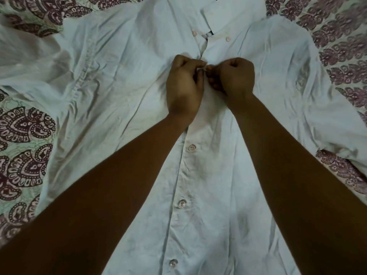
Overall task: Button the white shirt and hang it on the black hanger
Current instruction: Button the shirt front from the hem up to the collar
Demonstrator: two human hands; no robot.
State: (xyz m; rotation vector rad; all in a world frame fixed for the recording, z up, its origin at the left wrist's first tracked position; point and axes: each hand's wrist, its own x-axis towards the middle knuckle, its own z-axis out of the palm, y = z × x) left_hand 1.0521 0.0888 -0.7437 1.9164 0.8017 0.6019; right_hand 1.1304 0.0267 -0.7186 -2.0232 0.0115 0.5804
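The white shirt lies spread face up on a patterned bedsheet, collar at the far side. Three buttons on the lower placket sit fastened below my hands. My left hand and my right hand meet at the upper placket, just under the collar, each pinching an edge of the shirt front; the button between the fingertips is mostly hidden. A small dark bit shows at the neck opening; whether it is the black hanger I cannot tell.
The bedsheet with maroon paisley print surrounds the shirt on the left and right. The shirt's sleeves spread out to both sides, the left one rumpled.
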